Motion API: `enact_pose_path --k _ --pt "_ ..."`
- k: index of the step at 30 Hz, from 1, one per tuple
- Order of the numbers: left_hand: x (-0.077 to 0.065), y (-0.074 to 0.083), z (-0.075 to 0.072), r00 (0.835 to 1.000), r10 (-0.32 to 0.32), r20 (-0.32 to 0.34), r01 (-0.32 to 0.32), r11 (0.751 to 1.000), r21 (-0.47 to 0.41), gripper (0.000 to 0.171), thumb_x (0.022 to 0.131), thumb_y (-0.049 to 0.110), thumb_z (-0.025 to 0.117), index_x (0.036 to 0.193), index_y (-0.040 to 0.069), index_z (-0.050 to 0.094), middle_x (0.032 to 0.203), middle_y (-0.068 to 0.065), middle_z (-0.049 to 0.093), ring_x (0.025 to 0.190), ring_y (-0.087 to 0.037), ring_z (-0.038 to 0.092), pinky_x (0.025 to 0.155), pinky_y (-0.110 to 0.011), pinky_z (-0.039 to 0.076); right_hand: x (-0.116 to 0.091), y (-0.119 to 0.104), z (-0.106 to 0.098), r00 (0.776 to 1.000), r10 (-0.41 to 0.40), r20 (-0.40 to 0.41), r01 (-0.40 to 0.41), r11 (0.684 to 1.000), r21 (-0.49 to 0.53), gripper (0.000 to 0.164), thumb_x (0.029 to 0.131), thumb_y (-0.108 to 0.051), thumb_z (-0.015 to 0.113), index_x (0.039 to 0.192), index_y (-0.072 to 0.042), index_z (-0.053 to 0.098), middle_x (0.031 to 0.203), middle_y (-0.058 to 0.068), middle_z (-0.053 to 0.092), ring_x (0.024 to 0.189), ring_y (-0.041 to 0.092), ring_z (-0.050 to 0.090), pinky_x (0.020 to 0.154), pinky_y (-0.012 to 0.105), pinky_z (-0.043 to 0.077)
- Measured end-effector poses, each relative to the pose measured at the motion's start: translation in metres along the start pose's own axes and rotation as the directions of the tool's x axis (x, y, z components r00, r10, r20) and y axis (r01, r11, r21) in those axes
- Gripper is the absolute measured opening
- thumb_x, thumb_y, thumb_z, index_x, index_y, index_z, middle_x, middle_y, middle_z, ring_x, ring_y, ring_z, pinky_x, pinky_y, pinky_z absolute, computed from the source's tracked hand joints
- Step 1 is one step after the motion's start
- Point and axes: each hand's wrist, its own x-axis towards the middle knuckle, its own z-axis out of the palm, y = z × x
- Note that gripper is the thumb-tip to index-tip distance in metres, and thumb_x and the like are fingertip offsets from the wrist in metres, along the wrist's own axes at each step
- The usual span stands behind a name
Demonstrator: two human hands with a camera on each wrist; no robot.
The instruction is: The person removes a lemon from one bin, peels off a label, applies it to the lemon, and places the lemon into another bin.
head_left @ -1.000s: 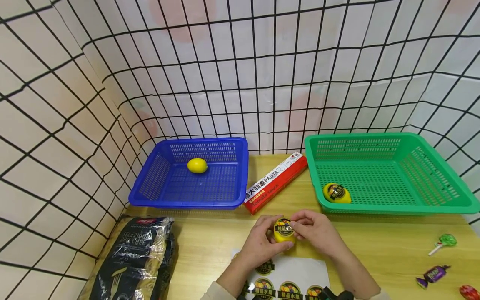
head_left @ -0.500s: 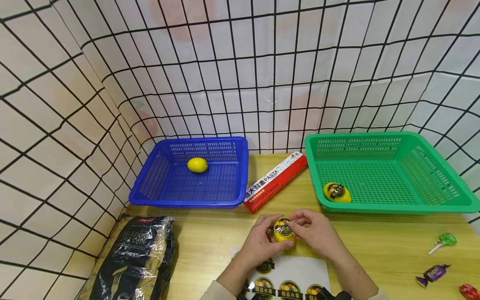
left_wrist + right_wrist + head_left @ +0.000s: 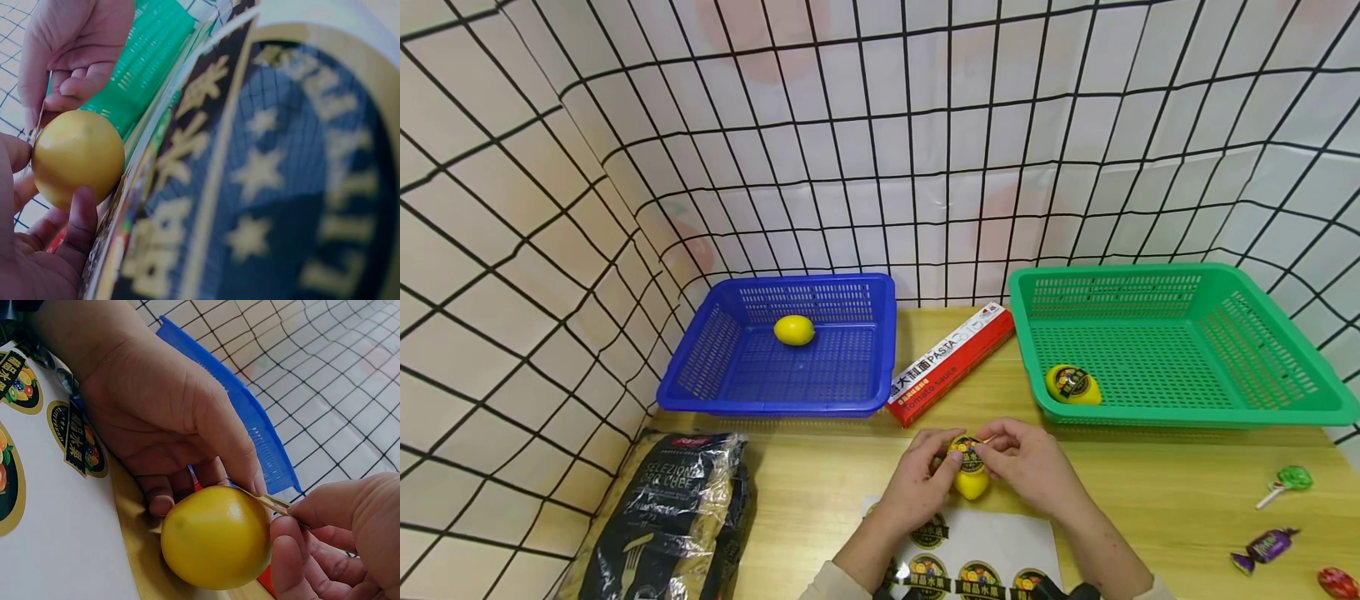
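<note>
In the head view a yellow lemon [image 3: 973,485] is held over the front of the table, with a round black-and-gold fruit sticker [image 3: 968,457] on its upper side. My left hand [image 3: 916,485] grips the lemon from the left, its thumb on the sticker. My right hand [image 3: 1032,468] pinches the sticker's right edge, which stands off the lemon [image 3: 215,537] in the right wrist view. Below both hands lies a white sheet of stickers [image 3: 1000,537], partly covered by the left wrist.
A blue basket [image 3: 775,408] holds one plain lemon [image 3: 794,330]; a green basket [image 3: 1195,417] holds a stickered lemon [image 3: 1073,385]. Between them lies a red pasta box [image 3: 951,364]. A black pasta bag [image 3: 662,517] stands left; a lollipop [image 3: 1294,478] and wrapped candies [image 3: 1270,546] lie right.
The left thumb has moved up from the lemon's lower side onto the sticker, uncovering the lemon's lower end. The right hand stays at the sticker's edge.
</note>
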Motion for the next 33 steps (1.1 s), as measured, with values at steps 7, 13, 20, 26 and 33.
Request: enact_pose_path --k 7,13,20,26,33 --pt "0.000 -0.001 0.000 1.000 0.007 -0.002 -0.007 1.000 -0.020 0.038 0.104 0.029 0.056 0.139 0.015 0.062 0.124 -0.005 0.061 0.089 -0.002 0.053 0.077 -0.019 0.049 -0.001 0.000 -0.001 1.000 -0.004 0.005 0.004 1.000 -0.025 0.021 0.093 -0.020 0.074 0.109 -0.007 0.069 0.082 0.004 0.071 0.068 0.014 0.064 0.056 0.024 0.044" --pt "0.000 -0.001 -0.001 1.000 0.020 0.001 -0.020 0.999 -0.037 0.038 0.104 0.027 0.057 0.138 0.013 0.063 0.120 -0.006 0.060 0.086 -0.002 0.052 0.074 -0.018 0.049 -0.001 0.001 -0.002 1.000 -0.010 0.019 0.011 0.999 -0.042 0.024 0.093 -0.022 0.075 0.111 -0.007 0.068 0.081 0.002 0.070 0.068 0.013 0.062 0.058 0.024 0.044" --pt "0.000 -0.001 -0.002 1.000 0.009 0.006 -0.008 0.999 -0.050 0.037 0.103 0.027 0.057 0.138 0.013 0.062 0.122 -0.006 0.060 0.088 -0.003 0.053 0.077 -0.018 0.049 0.000 0.003 -0.004 1.000 0.016 0.016 -0.015 0.999 -0.049 0.026 0.095 -0.027 0.073 0.111 -0.007 0.069 0.084 0.004 0.070 0.070 0.016 0.066 0.060 0.025 0.051" --pt "-0.001 -0.002 -0.001 1.000 0.000 0.000 0.000 0.998 -0.059 0.037 0.103 0.026 0.057 0.138 0.014 0.062 0.122 -0.005 0.060 0.094 -0.004 0.054 0.083 -0.020 0.050 0.000 0.008 -0.004 0.995 0.057 0.086 -0.056 0.998 -0.007 0.027 0.100 -0.028 0.066 0.106 -0.002 0.064 0.090 0.009 0.068 0.075 0.018 0.065 0.065 0.031 0.060" --pt "-0.001 0.000 -0.001 1.000 -0.006 -0.003 0.006 0.997 -0.081 0.036 0.103 0.024 0.057 0.137 0.013 0.063 0.124 -0.005 0.060 0.102 -0.006 0.057 0.090 -0.021 0.051 -0.001 0.010 -0.003 0.990 0.071 0.124 -0.074 0.997 0.013 0.022 0.100 -0.024 0.065 0.098 -0.003 0.063 0.091 0.008 0.065 0.075 0.019 0.064 0.068 0.032 0.062"
